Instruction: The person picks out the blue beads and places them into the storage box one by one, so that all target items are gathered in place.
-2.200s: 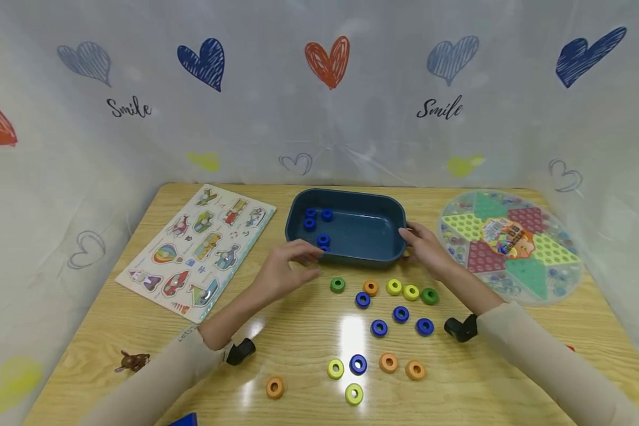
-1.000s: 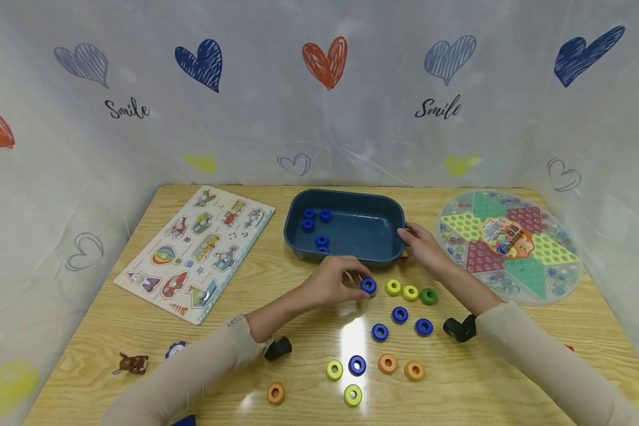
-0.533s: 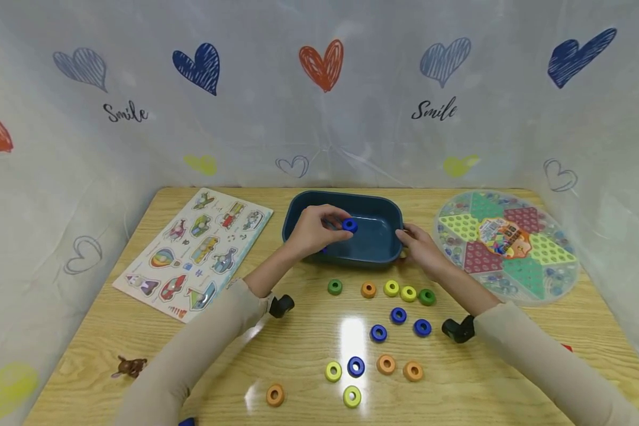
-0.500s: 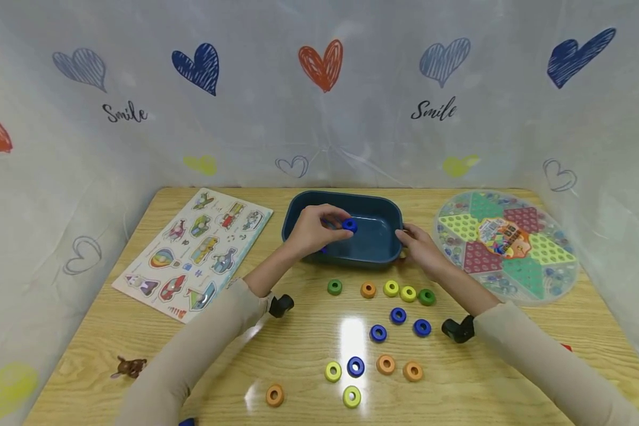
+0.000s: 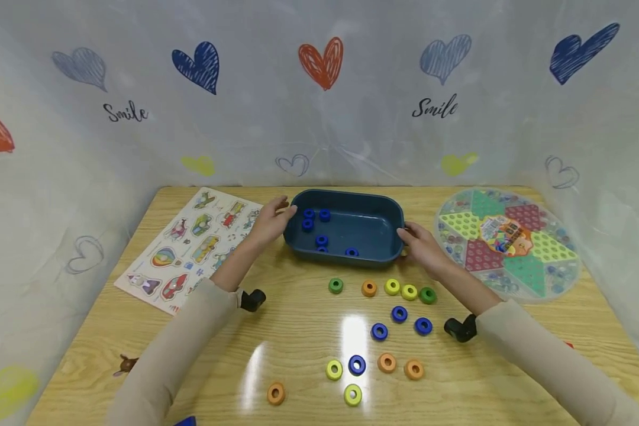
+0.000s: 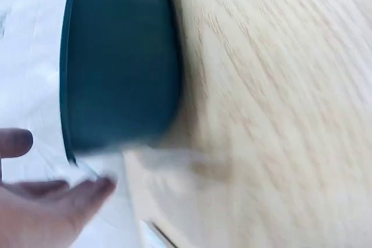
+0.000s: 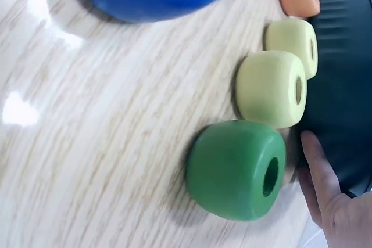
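Observation:
A dark teal plastic basin [image 5: 373,260] stands at the back middle of the table. Several blue rings [image 5: 307,225] lie inside, mostly at its left end; another blue ring [image 5: 351,252] sits near the front wall. My left hand [image 5: 270,223] is at the basin's left end, thumb by the rim and fingers apart, holding no ring. In the left wrist view, which is blurred, the fingers [image 6: 87,198] are close to the basin's corner. My right hand [image 5: 426,249] grips the basin's right end, thumb at the rim and fingers [image 7: 318,164] along the outer wall.
In front of the basin lie green [image 5: 335,286], orange [image 5: 369,288], yellow [image 5: 392,287] and blue [image 5: 399,314] rings. A picture puzzle board [image 5: 191,248] lies left, a round marble game board [image 5: 511,242] right. My left sleeve partly covers a brown animal figure [image 5: 126,364].
My left hand has carried a blue ring from the table into the basin and let it go. It then moved left to the basin's left end. The right hand stays put.

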Demonstrator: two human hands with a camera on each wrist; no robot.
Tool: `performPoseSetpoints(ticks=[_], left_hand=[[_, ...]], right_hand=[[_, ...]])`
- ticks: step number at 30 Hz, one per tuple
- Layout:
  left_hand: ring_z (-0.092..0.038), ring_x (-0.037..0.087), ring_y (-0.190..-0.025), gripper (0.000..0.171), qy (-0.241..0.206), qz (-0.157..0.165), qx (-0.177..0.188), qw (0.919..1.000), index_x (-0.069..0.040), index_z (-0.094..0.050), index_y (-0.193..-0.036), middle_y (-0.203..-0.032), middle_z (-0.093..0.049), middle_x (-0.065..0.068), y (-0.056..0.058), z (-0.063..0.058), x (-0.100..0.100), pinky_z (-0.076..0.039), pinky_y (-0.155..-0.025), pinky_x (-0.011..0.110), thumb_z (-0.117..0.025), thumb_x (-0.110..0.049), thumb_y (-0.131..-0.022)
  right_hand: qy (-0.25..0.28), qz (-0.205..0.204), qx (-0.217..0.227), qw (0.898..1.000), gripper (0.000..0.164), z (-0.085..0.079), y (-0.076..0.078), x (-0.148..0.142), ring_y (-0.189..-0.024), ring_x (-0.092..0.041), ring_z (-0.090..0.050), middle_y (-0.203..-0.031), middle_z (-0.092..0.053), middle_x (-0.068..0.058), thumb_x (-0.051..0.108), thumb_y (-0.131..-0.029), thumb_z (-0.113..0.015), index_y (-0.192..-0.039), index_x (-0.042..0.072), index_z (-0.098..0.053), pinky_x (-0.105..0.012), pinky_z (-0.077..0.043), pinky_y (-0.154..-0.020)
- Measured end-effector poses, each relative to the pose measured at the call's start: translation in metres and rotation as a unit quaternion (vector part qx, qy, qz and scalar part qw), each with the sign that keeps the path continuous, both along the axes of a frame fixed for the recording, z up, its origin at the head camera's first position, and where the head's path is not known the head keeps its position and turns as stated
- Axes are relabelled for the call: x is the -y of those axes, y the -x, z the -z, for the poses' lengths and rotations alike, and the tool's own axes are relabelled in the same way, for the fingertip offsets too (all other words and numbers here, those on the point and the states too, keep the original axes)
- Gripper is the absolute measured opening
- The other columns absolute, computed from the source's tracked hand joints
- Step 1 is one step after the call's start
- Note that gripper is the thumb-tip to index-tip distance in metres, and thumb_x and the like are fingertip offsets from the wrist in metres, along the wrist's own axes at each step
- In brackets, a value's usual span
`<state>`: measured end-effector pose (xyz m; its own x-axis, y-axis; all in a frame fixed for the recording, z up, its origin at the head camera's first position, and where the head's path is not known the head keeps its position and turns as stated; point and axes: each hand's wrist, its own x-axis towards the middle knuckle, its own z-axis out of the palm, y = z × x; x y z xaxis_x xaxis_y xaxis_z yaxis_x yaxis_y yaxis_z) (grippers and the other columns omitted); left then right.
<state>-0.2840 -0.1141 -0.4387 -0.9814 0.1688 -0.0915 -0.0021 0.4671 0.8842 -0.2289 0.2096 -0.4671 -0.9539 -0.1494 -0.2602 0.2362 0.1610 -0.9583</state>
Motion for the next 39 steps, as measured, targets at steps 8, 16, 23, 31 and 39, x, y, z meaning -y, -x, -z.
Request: performPoseSetpoints(ticks=[8,16,23,31,39], left_hand=[[-0.053,0.029,-0.112,0.043,-0.094,-0.002,0.107,0.9898,0.001,-0.039,-0.138,-0.131,-0.048,0.018,0.003,0.013,0.012,-0.048,-0.087,0.034,-0.047,-0.009,-0.097],[-0.053,0.031,-0.111,0.042,-0.103,-0.004,0.096,0.9901,0.002,-0.041,-0.137,-0.129,-0.049,0.019,0.001,0.012,0.012,-0.048,-0.087,0.037,-0.048,-0.009,-0.097],[-0.053,0.029,-0.112,0.043,-0.101,-0.005,0.104,0.9895,0.001,-0.041,-0.137,-0.131,-0.048,0.018,0.000,0.012,0.012,-0.047,-0.088,0.037,-0.049,-0.011,-0.097],[-0.052,0.029,-0.112,0.042,-0.104,-0.007,0.103,0.9892,0.000,-0.042,-0.137,-0.130,-0.048,0.017,0.000,0.014,0.013,-0.047,-0.088,0.037,-0.049,-0.011,-0.097],[-0.052,0.031,-0.113,0.042,-0.118,-0.003,0.094,0.9885,0.000,-0.042,-0.136,-0.131,-0.048,0.018,-0.001,0.016,0.012,-0.047,-0.089,0.038,-0.049,-0.011,-0.097]], right_hand=[[-0.125,0.064,-0.241,0.960,0.056,-0.004,-0.018,0.006,-0.121,-0.034,-0.041,-0.137,-0.037,-0.019,0.026,-0.096,-0.051,-0.142,0.001,-0.030,-0.045,-0.048,-0.085],[-0.070,-0.143,-0.451,0.878,0.033,-0.031,-0.087,0.042,-0.085,-0.021,-0.060,-0.101,-0.064,-0.005,-0.005,-0.078,-0.070,-0.109,0.004,-0.063,-0.029,-0.053,-0.063],[-0.133,-0.358,-0.394,0.836,0.039,-0.012,-0.137,0.058,-0.101,-0.011,-0.055,-0.111,-0.058,0.003,0.003,-0.080,-0.070,-0.116,0.012,-0.059,-0.028,-0.047,-0.083],[-0.223,-0.388,-0.440,0.779,0.033,0.005,-0.146,0.058,-0.095,-0.004,-0.052,-0.105,-0.056,0.008,0.013,-0.076,-0.076,-0.107,0.015,-0.066,-0.021,-0.043,-0.081],[-0.217,-0.390,-0.420,0.790,0.032,0.021,-0.147,0.059,-0.095,-0.004,-0.051,-0.104,-0.056,0.008,0.015,-0.078,-0.074,-0.108,0.013,-0.064,-0.019,-0.043,-0.084]])
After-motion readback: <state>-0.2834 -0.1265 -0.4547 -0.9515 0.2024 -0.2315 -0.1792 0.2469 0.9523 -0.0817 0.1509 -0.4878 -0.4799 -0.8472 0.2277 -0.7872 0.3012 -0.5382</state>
